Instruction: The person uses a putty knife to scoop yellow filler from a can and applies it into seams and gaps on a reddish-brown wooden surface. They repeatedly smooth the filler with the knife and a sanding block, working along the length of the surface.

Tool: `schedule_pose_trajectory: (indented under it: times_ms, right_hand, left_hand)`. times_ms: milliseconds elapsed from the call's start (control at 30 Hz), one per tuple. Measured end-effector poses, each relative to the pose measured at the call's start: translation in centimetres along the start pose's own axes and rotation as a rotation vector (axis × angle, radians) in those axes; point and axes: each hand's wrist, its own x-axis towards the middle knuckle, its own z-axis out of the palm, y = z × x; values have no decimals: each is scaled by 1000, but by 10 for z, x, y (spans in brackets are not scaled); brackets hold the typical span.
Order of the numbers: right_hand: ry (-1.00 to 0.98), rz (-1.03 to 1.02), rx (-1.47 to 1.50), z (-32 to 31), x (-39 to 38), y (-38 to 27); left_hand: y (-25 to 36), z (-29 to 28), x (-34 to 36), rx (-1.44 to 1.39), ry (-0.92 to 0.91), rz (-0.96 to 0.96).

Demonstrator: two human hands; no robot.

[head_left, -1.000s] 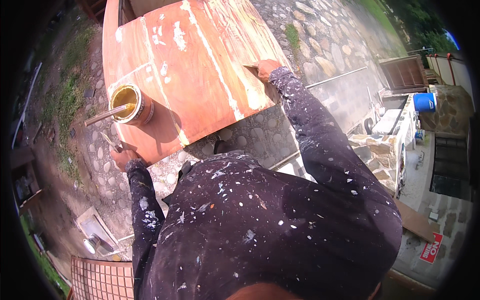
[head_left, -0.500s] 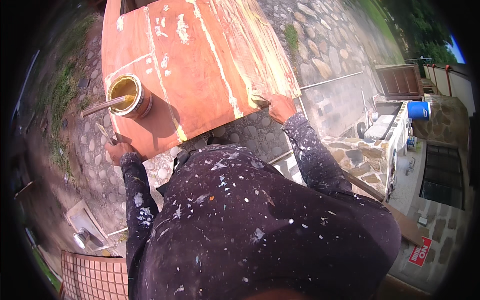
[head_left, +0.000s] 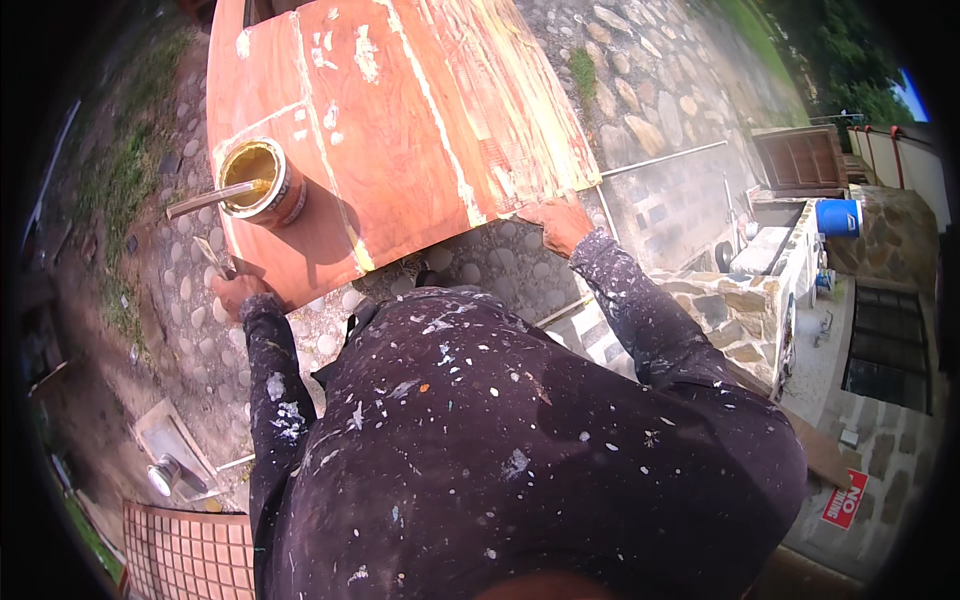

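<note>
A reddish-brown wooden panel (head_left: 400,130) with pale filler stripes and patches lies in front of me over cobbled ground. An open can of yellowish paste (head_left: 262,182) stands on its near left part, with a stick (head_left: 205,198) poking out to the left. My left hand (head_left: 240,294) is at the panel's near left corner, closed around a thin flat tool (head_left: 212,256) that points up and away. My right hand (head_left: 560,222) presses down on the panel's near right edge, beside a pale streaked strip; whether it holds anything is hidden.
Cobblestones (head_left: 660,90) surround the panel. A stone wall with a sink-like trough (head_left: 760,250) and a blue bucket (head_left: 838,216) stand at the right. A small tin in a tray (head_left: 165,475) and a tiled mat (head_left: 180,550) lie at the lower left. Grass (head_left: 120,180) borders the left.
My right hand has slid down the panel's pale right strip from its middle to the near edge. My left hand has stayed at the near left corner.
</note>
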Motion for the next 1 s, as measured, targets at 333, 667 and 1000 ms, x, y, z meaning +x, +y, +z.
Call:
schedule_pose_trajectory:
  times_ms: [333,667,1000]
  right_hand:
    - [182,156,8,-11,55,-54]
    - [95,32,-27,-57,137,23]
    - [125,145,93,24,26,-17]
  left_hand:
    - [19,-13,-13,72,-36,-61]
    - [17,-11,-14,70,50,21]
    - [18,-13,-15,20,28,26]
